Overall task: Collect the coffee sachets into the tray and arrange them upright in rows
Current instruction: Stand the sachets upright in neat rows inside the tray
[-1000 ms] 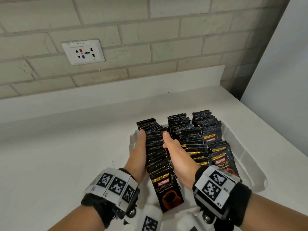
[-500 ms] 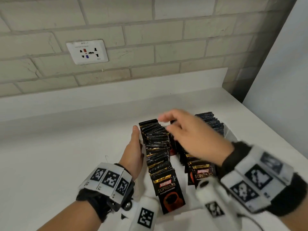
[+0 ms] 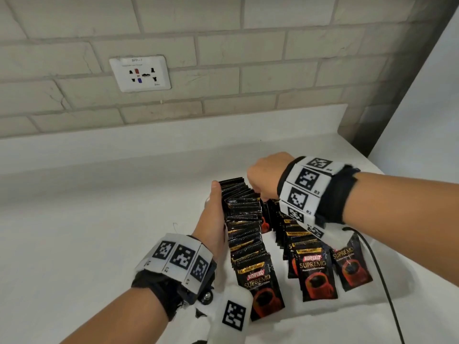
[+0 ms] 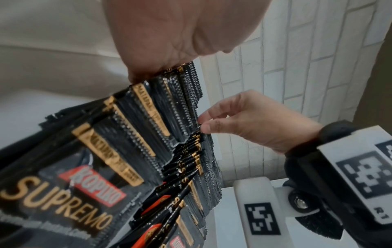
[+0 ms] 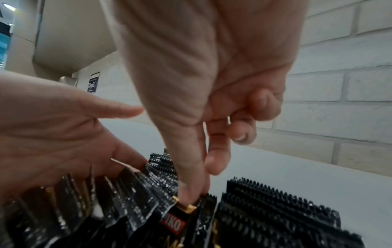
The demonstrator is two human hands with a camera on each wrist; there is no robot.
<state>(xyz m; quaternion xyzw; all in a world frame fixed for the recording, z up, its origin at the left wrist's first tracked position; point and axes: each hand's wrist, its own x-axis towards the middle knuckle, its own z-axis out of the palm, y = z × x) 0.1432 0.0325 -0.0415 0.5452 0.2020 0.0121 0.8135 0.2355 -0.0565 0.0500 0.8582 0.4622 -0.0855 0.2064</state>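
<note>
Black Kopiko Supremo coffee sachets stand in three leaning rows in a white tray (image 3: 273,248): a left row (image 3: 244,227), a middle row (image 3: 310,266) and a right row (image 3: 352,264). My left hand (image 3: 213,212) lies flat with straight fingers against the left side of the left row. My right hand (image 3: 258,180) hovers over the far end of the rows. In the right wrist view its thumb and forefinger (image 5: 191,196) pinch the top edge of one sachet (image 5: 180,223). The left wrist view shows the same pinch (image 4: 203,125).
The tray sits on a white counter (image 3: 87,232) against a brick wall with a socket plate (image 3: 140,73). A pale panel (image 3: 422,115) closes the right side. A black cable (image 3: 380,269) trails from my right wrist past the tray.
My right hand left the right side of the left row, rose, swung over the far end of the rows and now pinches a sachet top. The left hand stayed against the row.
</note>
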